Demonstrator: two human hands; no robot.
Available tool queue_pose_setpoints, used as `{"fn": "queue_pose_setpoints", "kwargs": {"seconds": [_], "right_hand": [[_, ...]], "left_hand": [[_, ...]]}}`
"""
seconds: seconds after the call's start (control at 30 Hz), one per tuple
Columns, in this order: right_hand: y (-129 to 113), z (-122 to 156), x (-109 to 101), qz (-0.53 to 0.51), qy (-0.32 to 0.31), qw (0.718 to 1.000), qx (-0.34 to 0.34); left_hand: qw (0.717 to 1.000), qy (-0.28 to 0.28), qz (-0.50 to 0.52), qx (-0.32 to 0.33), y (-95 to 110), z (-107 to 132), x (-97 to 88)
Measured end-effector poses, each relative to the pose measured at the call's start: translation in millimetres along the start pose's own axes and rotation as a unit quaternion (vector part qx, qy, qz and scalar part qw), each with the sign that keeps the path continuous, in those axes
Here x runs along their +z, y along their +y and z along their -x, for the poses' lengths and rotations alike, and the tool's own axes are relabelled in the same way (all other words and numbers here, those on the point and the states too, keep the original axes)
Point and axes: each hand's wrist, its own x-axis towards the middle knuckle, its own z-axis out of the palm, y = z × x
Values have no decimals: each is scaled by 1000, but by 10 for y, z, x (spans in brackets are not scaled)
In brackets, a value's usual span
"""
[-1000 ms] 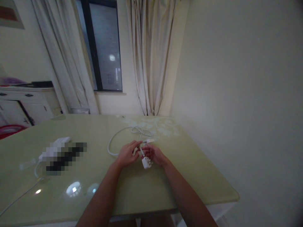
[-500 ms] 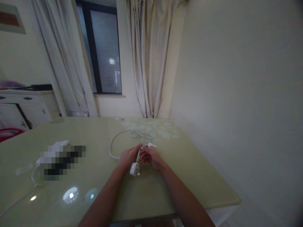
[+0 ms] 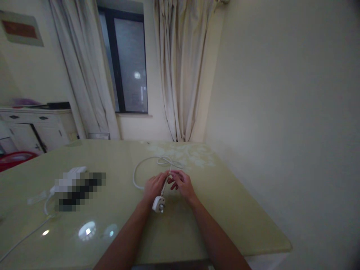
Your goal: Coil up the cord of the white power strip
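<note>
A white cable (image 3: 140, 165) loops across the pale green table (image 3: 225, 210). Its white plug (image 3: 158, 204) hangs just below my left hand (image 3: 153, 185), whose fingers are curled around the cable near the plug. Close beside it, my right hand (image 3: 181, 183) has its fingers pinched on the same cable. The cable's far end bunches in a small knot-like coil (image 3: 165, 161) beyond my hands.
A white device with a cord and a blurred dark object (image 3: 75, 183) lie on the table's left part. The right wall runs along the table's edge. Curtains (image 3: 180, 67) and a dark window (image 3: 126, 63) are behind. A white cabinet (image 3: 36, 123) stands far left.
The plug swung from under my right hand to under my left hand. Both hands shifted slightly away from me along the cable; the small white end piece near my right fingers is no longer visible.
</note>
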Motion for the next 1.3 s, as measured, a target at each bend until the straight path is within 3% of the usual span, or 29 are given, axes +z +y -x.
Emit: {"fn": "queue_pose_setpoints", "kwargs": {"seconds": [0.1, 0.27, 0.37, 0.47, 0.63, 0.77, 0.97, 1.17, 1.3], "right_hand": [[-24, 5, -21, -25, -26, 999, 8], [-83, 27, -58, -67, -37, 997, 15], [-115, 43, -38, -72, -35, 997, 17], [-123, 57, 13, -42, 7, 999, 3], [-101, 91, 45, 49, 42, 998, -25], [-90, 136, 22, 205, 81, 971, -92], [-91, 152, -16, 372, 83, 915, -134], [-159, 126, 26, 345, 110, 914, -181], [-175, 139, 86, 283, 72, 940, -178]], "left_hand": [[999, 31, 17, -34, -49, 27, 38], [989, -48, 29, -137, 30, 28, 49], [990, 5, 46, -133, 102, 24, 49], [991, 73, 59, -99, 128, 28, 37], [991, 115, 25, -68, 112, 25, -1], [989, 124, 18, -73, 95, 31, 27], [991, 75, 48, -103, 97, 64, 101], [975, 132, 112, -140, 138, 45, 122], [951, 206, 159, -165, 155, 11, 76]]}}
